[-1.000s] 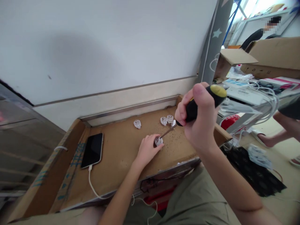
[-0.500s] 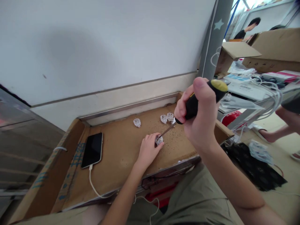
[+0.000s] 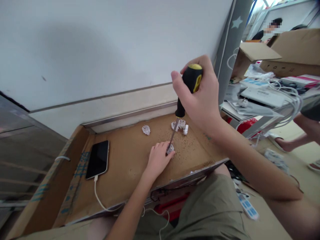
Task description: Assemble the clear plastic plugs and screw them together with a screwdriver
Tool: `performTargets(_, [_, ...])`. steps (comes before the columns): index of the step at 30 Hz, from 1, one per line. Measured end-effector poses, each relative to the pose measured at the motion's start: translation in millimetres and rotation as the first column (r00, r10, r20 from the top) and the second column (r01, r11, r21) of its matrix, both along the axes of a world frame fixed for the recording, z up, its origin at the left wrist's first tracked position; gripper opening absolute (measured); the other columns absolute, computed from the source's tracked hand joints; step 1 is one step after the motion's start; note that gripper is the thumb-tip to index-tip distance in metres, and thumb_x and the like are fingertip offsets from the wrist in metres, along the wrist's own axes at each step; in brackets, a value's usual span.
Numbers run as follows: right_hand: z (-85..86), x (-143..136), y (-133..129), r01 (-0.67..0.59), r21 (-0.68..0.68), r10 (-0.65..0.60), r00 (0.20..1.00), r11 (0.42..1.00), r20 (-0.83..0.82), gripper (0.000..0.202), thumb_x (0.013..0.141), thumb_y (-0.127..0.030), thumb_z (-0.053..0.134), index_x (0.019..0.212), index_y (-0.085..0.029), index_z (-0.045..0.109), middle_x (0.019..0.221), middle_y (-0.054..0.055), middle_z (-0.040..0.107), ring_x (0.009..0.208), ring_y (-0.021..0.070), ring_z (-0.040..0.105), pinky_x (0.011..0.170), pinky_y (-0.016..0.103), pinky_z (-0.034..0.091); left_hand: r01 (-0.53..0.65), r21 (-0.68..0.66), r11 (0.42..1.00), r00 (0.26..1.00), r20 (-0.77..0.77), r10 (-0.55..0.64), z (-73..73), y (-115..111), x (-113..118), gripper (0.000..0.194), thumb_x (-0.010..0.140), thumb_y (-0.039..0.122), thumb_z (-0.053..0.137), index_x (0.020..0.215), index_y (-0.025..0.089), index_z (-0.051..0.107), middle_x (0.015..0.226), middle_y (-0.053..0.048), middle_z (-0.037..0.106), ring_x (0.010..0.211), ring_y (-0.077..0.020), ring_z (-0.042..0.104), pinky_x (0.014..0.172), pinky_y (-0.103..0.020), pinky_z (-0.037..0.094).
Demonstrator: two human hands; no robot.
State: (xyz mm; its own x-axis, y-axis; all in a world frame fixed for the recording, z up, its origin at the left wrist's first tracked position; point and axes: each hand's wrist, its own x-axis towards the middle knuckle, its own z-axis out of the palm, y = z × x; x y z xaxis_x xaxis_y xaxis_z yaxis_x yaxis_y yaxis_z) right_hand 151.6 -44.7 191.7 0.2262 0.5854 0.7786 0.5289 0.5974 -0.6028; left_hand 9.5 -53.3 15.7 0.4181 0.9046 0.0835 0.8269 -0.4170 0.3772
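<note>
My right hand (image 3: 200, 90) is wrapped round the black and yellow handle of a screwdriver (image 3: 174, 132), whose shaft slants down to the left. The tip meets a small clear plastic plug part (image 3: 170, 149) on the cardboard. That part is pinched by my left hand (image 3: 158, 158), which rests on the board and partly hides it. Similar clear plug parts (image 3: 181, 124) sit in a cluster just behind, with a small white piece (image 3: 185, 129) beside them. Another clear plug part (image 3: 146, 130) lies farther left.
A phone (image 3: 98, 159) with a white charging cable (image 3: 100, 198) lies at left. Low cardboard walls (image 3: 50, 190) edge the work surface. Dark specks dot the cardboard. On the right stands a cluttered table (image 3: 262, 96) with a carton (image 3: 295, 50); a person (image 3: 260, 35) is behind it.
My right hand has swung left and up, bringing the screwdriver from a strong tilt to nearly upright. My left hand stays on the plug part.
</note>
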Motion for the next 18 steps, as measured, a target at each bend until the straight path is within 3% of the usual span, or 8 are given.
performTargets(2, [11.1, 6.1, 1.2, 0.041, -0.047, -0.032, 0.983, 0.998, 0.178, 0.028, 0.078, -0.038, 0.056, 0.098, -0.020, 0.046, 0.065, -0.006, 0.045, 0.059, 0.0032, 0.044, 0.060, 0.018, 0.034, 0.003, -0.005, 1.000, 1.000, 0.001, -0.003, 1.3, -0.4, -0.2, 0.030, 0.086, 0.035, 0.053, 0.113, 0.024, 0.055, 0.112, -0.003, 0.062, 0.102, -0.0237, 0.053, 0.082, -0.035, 0.039])
performTargets(4, [25.1, 12.9, 2.7, 0.052, -0.130, -0.005, 0.942, 0.990, 0.337, 0.030, 0.076, -0.037, 0.057, 0.099, -0.018, 0.050, 0.058, -0.008, 0.043, 0.050, -0.0013, 0.037, 0.052, 0.013, 0.027, 0.002, -0.016, 1.000, 1.000, 0.011, -0.002, 2.6, -0.3, -0.5, 0.028, 0.086, 0.035, 0.053, 0.111, 0.024, 0.056, 0.111, -0.003, 0.063, 0.102, -0.0237, 0.053, 0.082, -0.035, 0.040])
performTargets(6, [40.2, 20.6, 5.9, 0.067, -0.217, 0.038, 0.893, 0.974, 0.449, 0.028, 0.071, -0.040, 0.059, 0.084, -0.015, 0.055, 0.046, -0.012, 0.036, 0.039, -0.0053, 0.023, 0.043, 0.011, 0.013, 0.004, -0.028, 1.000, 1.000, 0.023, -0.003, 3.5, 0.2, -0.6, 0.027, 0.086, 0.035, 0.053, 0.111, 0.024, 0.056, 0.110, -0.003, 0.063, 0.101, -0.0242, 0.054, 0.082, -0.035, 0.040])
performTargets(9, [60.6, 31.4, 14.0, 0.086, -0.261, 0.098, 0.780, 0.961, 0.618, 0.036, 0.062, -0.049, 0.060, 0.065, -0.013, 0.055, 0.032, -0.014, 0.023, 0.027, -0.0077, 0.005, 0.039, 0.018, -0.007, 0.010, -0.034, 0.999, 1.000, 0.026, -0.009, 3.6, 0.9, -0.5, 0.028, 0.086, 0.035, 0.052, 0.111, 0.023, 0.056, 0.110, -0.005, 0.063, 0.100, -0.0251, 0.054, 0.082, -0.036, 0.041])
performTargets(13, [80.2, 35.2, 23.1, 0.080, -0.382, 0.281, 0.544, 0.921, 0.791, 0.045, 0.056, -0.054, 0.055, 0.073, -0.012, 0.064, 0.031, -0.013, 0.038, 0.022, -0.0063, 0.026, 0.039, 0.014, -0.009, 0.010, -0.038, 0.999, 1.000, 0.026, -0.009, 2.7, 1.9, 0.0, 0.032, 0.086, 0.035, 0.052, 0.115, 0.023, 0.055, 0.112, -0.006, 0.062, 0.102, -0.0254, 0.053, 0.083, -0.036, 0.041])
performTargets(18, [96.1, 24.0, 19.7, 0.021, -0.619, 0.537, 0.476, 0.785, 0.696, 0.046, 0.053, -0.031, 0.061, 0.093, -0.008, 0.067, 0.041, -0.011, 0.050, 0.029, -0.0044, 0.036, 0.037, 0.008, 0.001, 0.021, -0.040, 0.999, 1.000, -0.003, -0.021, 3.4, 4.1, -1.1, 0.034, 0.085, 0.035, 0.053, 0.117, 0.023, 0.054, 0.110, -0.005, 0.063, 0.102, -0.0259, 0.053, 0.082, -0.037, 0.041])
